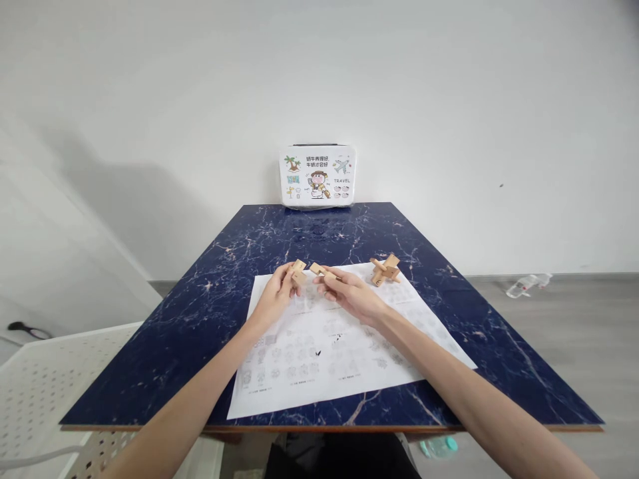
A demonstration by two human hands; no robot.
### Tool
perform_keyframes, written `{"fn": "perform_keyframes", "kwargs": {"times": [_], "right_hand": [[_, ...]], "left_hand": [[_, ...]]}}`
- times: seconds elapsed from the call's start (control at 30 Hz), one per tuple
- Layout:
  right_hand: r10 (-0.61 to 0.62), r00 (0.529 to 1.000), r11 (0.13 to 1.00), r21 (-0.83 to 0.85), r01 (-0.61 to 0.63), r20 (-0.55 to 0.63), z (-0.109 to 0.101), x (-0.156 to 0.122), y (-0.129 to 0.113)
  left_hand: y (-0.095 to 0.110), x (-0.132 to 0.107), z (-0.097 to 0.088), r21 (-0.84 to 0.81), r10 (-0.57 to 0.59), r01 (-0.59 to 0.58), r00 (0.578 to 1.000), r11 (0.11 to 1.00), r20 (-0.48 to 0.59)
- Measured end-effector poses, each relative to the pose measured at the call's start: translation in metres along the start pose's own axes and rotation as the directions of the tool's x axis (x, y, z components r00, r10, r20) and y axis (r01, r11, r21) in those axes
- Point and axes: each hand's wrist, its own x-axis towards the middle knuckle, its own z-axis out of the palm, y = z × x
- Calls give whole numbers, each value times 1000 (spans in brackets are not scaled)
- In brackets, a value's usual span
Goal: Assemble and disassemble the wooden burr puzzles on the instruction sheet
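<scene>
My left hand [276, 291] is closed around some light wooden puzzle pieces [298, 271], held just above the far edge of a printed sheet. A short gap away, my right hand [352, 293] pinches a notched wooden puzzle piece [318, 269] that points toward the left hand's pieces. The two groups of wood are apart. An assembled wooden burr puzzle [385, 270] with crossing bars rests on the sheet's far right corner. Under both hands lies the white instruction sheet [294, 392], printed with small diagrams too faint to read.
A white cartoon-printed case [318, 176] stands upright at the table's back, against the wall. The blue marbled table [200, 332] narrows away from me. A white perforated surface [30, 392] is at lower left. Clear plastic bottles [529, 285] lie on the floor at right.
</scene>
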Motion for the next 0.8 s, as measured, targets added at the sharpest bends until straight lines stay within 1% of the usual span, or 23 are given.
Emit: {"fn": "perform_keyframes", "kwargs": {"times": [0.17,0.33,0.4,0.5,0.57,0.6,0.67,0.73,0.8], "right_hand": [[62,997,998,13,-62,38,-1,1,4],[82,996,995,61,-79,-38,-4,0,6],[76,997,996,49,-74,-31,-5,-1,5],[25,999,997,-81,-21,47,-4,-2,6],[-20,995,979,-201,41,102,-3,-2,8],[-40,993,962,-264,67,107,-2,-3,11],[-64,995,915,-395,87,71,0,-4,15],[-82,996,851,-519,80,19,2,-5,19],[-97,995,799,-597,74,-6,4,-6,21]], "left_hand": [[6,-1,0,-53,-13,11,1000,999,-27],[13,-4,0,-93,-24,21,999,995,-32],[14,-4,-1,-117,-40,38,999,992,-8],[12,-4,-1,-146,-67,71,997,987,33],[11,-4,-1,-159,-71,80,996,984,62],[11,-5,0,-163,-69,82,994,983,84],[12,-6,1,-160,-61,84,988,983,139],[14,-8,2,-132,-51,75,982,988,181],[19,-10,4,-80,-43,60,978,995,205]]}}
